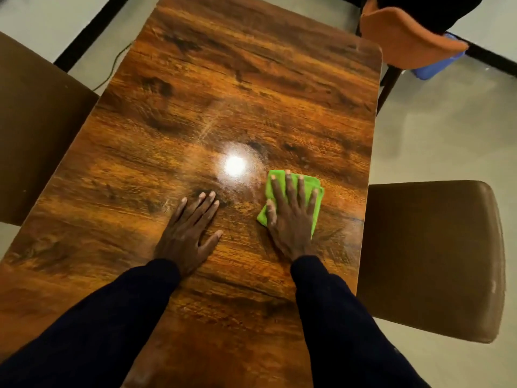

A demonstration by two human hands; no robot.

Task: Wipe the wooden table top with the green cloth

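The glossy wooden table top (pixel 212 88) fills the middle of the view, with a bright light reflection near its centre. A folded green cloth (pixel 312 184) lies flat on the table's right half, near the right edge. My right hand (pixel 291 217) presses flat on the cloth with fingers spread, covering most of it. My left hand (pixel 190 231) rests palm down on the bare wood to the left of the cloth, fingers apart, holding nothing. Dark sleeves cover both forearms.
A brown chair seat (pixel 436 259) stands close to the table's right edge. Another brown seat (pixel 36 130) sits at the left edge. An orange chair (pixel 405 37) and a blue bin (pixel 436 65) are at the far right corner. Pale floor surrounds the table.
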